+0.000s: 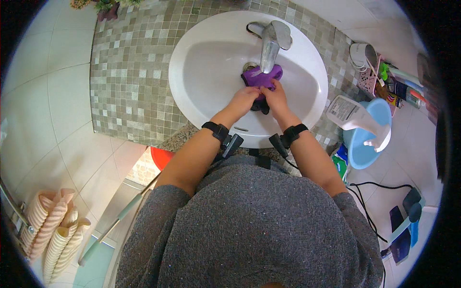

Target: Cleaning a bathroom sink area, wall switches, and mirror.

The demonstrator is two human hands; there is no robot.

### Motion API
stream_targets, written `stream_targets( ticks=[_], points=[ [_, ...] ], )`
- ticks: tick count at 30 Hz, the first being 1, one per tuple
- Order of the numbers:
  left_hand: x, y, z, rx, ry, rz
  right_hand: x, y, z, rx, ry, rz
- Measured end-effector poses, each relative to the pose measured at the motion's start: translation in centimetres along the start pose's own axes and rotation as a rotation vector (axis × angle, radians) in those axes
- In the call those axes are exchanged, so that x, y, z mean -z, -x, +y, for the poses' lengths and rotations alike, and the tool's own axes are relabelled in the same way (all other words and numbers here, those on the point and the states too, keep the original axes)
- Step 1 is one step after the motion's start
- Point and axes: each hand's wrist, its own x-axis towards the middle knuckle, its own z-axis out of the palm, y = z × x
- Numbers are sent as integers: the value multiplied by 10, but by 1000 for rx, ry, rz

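Observation:
A crumpled purple cloth (259, 77) with black parts lies in the white oval sink (199, 72), below the spout of the chrome faucet (271, 43). My left hand (244, 101) pinches its near edge. Close beside it, my right hand (275, 98) grips the same edge, with the thumb toward the left hand. Some black fabric hangs below and between my hands. Part of the drain shows behind the cloth. I cannot make out whether water is running. Both wrists wear black straps with small dark devices.
A white spray bottle (353, 115) leans over a light blue basin (367, 137) on the right. Behind them are a pink basket (369, 81) of bottles and a white mug (362, 55). Mosaic tile (134, 72) surrounds the sink. Striped towels (57, 230) hang at lower left.

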Motion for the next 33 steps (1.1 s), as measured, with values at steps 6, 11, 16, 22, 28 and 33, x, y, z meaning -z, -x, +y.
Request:
stream_targets(
  ticks=[6, 11, 16, 22, 28, 33],
  points=[
    [2, 8, 25, -259, -21, 447, 24, 34, -69, 310, 188, -374],
    [22, 15, 46, -16, -164, 403, 69, 28, -49, 253, 119, -351],
    [58, 9, 32, -63, -94, 739, 104, 39, -77, 163, 293, -33],
    [33, 8, 38, -274, -985, 735, 84, 41, -87, 750, 845, 57],
    [22, -38, 6, -423, -867, 144, 5, 60, -88, 1052, 664, -288],
    [6, -52, 18, -291, -779, -43, 26, 17, -72, 703, 895, -366]
  ],
)
